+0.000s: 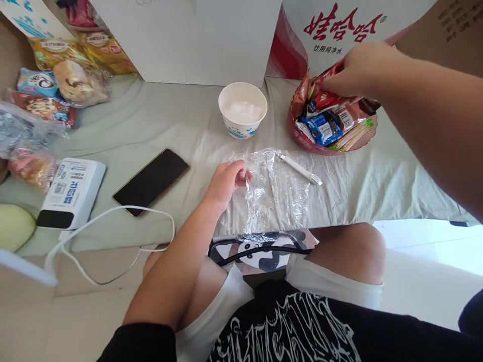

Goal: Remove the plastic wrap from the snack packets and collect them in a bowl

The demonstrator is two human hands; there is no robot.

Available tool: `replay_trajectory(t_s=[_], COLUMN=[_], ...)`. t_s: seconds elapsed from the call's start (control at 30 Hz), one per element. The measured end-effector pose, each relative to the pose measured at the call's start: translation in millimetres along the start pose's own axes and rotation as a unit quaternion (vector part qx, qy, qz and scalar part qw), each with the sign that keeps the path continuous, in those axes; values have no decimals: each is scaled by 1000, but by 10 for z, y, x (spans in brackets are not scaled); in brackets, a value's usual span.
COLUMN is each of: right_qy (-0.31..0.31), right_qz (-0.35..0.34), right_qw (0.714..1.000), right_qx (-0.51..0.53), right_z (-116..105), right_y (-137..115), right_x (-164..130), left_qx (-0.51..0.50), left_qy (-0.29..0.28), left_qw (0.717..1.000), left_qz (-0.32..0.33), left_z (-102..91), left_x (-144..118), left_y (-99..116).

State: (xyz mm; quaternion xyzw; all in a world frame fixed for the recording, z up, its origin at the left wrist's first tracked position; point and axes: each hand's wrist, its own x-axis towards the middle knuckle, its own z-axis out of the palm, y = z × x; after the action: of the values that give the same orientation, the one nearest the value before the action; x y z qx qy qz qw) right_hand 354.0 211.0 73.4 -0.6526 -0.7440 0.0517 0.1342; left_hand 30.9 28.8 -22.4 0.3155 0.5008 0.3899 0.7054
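Observation:
My left hand (228, 183) is closed at the near side of the table, its fingers pinching the edge of a crumpled clear plastic bag (279, 196). A slim white tool (300, 169) lies on top of the plastic. At the right, my right hand (354, 73) reaches into a reddish see-through bowl (320, 149). Its fingers are curled over a red snack packet (329, 98); some fingertips are hidden. Blue and brown packets (326, 128) and thin wooden sticks (354, 136) fill the bowl. Between the hands, farther back, stands a white paper cup (241, 125) with whitish contents.
A black phone (151, 181) lies left of my left hand. Beside it is a white device (73, 193) with a white cable (151, 208). Several wrapped snacks (71, 83) crowd the far left. Large boxes (199, 45) line the back edge.

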Motion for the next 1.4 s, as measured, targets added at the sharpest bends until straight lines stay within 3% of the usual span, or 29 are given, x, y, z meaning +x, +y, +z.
replay_trajectory(t_s=[0.07,0.13,0.2,0.27,0.33,0.43,0.47,0.53,0.6,0.7,0.77,0.83,1.0,1.13,1.23,1.4], right_qy=[-55,-86,-116,-133,-88,64,100,105,43,-43,-63,-77,-88,-83,-69,-64], right_qz=[159,217,239,239,230,174,99,-85,-221,-252,-239,-232,-258,-249,-245,-257], right_qw=[976,965,959,950,946,970,984,991,968,958,962,965,960,963,966,963], right_qx=[-139,-119,-98,-148,-212,-158,-107,-4,109,130,114,93,61,55,50,49], right_z=[40,51,15,-80,-212,-296,-242,19,433,1037,1266,1340,1275,1295,1324,1317], right_y=[-405,-745,-936,-995,-999,-1030,-1051,-1087,-1095,-1050,-994,-939,-891,-912,-917,-918], right_x=[-174,-315,-368,-360,-389,-721,-921,-1399,-1864,-2319,-2443,-2475,-2457,-2472,-2480,-2469], left_qx=[-4,-8,-11,-5,9,50,68,102,126,146,166,193,232,248,318,497], left_qy=[2,4,2,-2,-4,-6,-4,10,31,56,76,110,226,263,215,1], left_qw=[1000,1000,1000,1000,1000,999,998,994,991,986,979,967,933,907,879,808], left_qz=[4,4,5,8,8,3,6,23,39,64,95,123,157,218,283,316], left_z=[7,13,16,13,3,-27,-41,-72,-105,-164,-213,-270,-439,-511,-451,-290], left_x=[5,15,25,32,33,34,36,48,64,84,93,108,208,260,170,-114], left_y=[-2,-5,-10,-12,-6,17,26,39,40,26,24,38,134,202,189,27])
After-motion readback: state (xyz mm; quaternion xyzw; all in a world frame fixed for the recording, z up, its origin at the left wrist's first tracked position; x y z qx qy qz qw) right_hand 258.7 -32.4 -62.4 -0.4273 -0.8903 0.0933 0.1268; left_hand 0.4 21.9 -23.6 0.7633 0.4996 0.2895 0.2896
